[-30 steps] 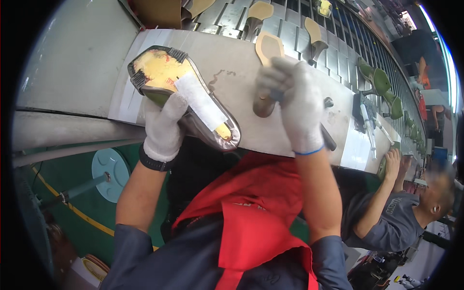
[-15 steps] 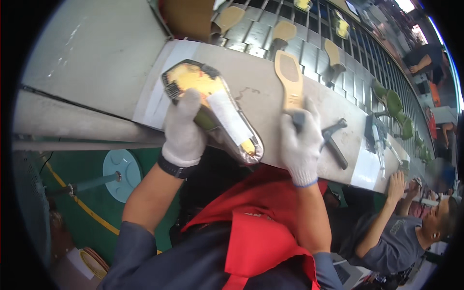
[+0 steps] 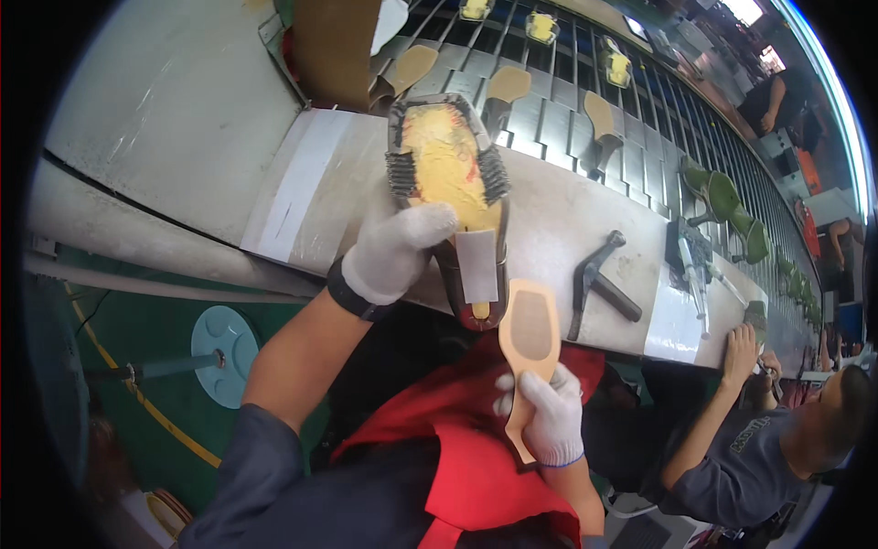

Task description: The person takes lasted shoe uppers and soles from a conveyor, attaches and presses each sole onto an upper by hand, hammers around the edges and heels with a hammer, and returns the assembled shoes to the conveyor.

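My gloved left hand [image 3: 395, 252] grips a shoe upper [image 3: 444, 156] by its side, bottom side up, thumb across it. Yellow material covers its wide end, a white strip lies along its middle, and its narrow end points toward me. In my gloved right hand [image 3: 549, 416] is a tan shoe sole [image 3: 530, 334] with a dark heel end, held upright just in front of my red apron. The sole's upper end sits close beside the narrow end of the shoe upper. A hammer [image 3: 604, 284] lies on the bench to the right.
Beyond the bench [image 3: 549, 197] runs a slatted conveyor [image 3: 549, 119] with more tan soles [image 3: 599, 119] and yellow-bottomed shoes [image 3: 541, 27]. Green shoe pieces [image 3: 718, 192] stand farther right, near brushes [image 3: 690, 274]. A co-worker [image 3: 732, 448] works at the right. A blue round stool [image 3: 224, 357] stands at left.
My right hand has lifted the sole off the bench and drawn it toward me. The shoe upper has moved right and turned more upright in my left hand.
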Action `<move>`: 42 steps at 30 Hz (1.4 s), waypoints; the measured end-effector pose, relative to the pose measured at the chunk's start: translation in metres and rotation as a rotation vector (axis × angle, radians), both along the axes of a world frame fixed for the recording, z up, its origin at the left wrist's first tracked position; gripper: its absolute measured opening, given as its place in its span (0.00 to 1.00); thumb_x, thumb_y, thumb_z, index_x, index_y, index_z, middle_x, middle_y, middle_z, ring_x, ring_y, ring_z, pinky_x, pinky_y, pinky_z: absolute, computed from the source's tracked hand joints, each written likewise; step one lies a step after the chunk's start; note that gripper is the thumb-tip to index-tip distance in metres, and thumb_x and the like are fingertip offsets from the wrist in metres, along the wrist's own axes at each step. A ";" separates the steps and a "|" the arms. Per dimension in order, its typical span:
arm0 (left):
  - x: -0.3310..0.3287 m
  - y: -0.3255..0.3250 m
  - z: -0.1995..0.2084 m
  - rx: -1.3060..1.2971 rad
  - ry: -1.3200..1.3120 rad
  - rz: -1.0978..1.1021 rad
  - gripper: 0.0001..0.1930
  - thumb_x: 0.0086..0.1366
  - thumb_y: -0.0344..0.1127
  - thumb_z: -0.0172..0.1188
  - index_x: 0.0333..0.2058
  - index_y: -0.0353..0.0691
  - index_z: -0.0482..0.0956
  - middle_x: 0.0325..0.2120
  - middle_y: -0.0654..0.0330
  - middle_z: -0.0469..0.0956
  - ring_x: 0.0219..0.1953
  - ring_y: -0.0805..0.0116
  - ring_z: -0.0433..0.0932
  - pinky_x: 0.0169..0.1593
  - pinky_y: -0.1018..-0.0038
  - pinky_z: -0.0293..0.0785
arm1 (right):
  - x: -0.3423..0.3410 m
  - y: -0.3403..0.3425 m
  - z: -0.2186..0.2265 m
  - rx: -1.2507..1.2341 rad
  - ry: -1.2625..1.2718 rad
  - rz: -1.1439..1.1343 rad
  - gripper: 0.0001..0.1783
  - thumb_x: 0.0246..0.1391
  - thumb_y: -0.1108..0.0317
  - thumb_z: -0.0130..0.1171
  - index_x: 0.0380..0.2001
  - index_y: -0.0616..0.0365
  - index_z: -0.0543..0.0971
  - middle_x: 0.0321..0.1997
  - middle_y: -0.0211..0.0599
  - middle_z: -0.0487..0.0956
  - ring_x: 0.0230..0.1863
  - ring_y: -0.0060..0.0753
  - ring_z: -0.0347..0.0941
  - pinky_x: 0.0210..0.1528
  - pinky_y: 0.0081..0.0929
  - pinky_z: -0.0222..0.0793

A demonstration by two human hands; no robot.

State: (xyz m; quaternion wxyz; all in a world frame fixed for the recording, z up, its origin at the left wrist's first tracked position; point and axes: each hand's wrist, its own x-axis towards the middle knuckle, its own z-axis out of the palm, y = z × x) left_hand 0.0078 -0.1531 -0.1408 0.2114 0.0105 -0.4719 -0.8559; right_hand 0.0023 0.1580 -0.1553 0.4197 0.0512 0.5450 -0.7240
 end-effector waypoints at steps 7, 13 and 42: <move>-0.006 -0.003 0.072 -0.094 0.036 -0.006 0.35 0.73 0.38 0.65 0.73 0.35 0.65 0.58 0.39 0.81 0.62 0.45 0.83 0.66 0.51 0.82 | -0.013 0.010 0.023 -0.134 0.443 -0.059 0.16 0.68 0.73 0.61 0.53 0.74 0.83 0.44 0.52 0.89 0.40 0.41 0.89 0.48 0.37 0.87; 0.015 0.031 0.087 -0.196 0.022 -0.047 0.25 0.75 0.26 0.62 0.68 0.30 0.72 0.56 0.48 0.84 0.57 0.62 0.85 0.63 0.65 0.81 | -0.004 -0.019 0.090 -0.190 0.471 0.207 0.19 0.68 0.72 0.61 0.55 0.77 0.83 0.44 0.50 0.91 0.43 0.37 0.90 0.49 0.35 0.87; 0.047 0.036 0.083 -0.323 0.148 -0.225 0.42 0.54 0.36 0.85 0.64 0.30 0.73 0.58 0.38 0.83 0.58 0.55 0.86 0.61 0.59 0.86 | -0.001 -0.061 0.115 -0.001 0.546 0.307 0.13 0.68 0.69 0.64 0.45 0.66 0.92 0.30 0.31 0.90 0.24 0.18 0.81 0.30 0.22 0.77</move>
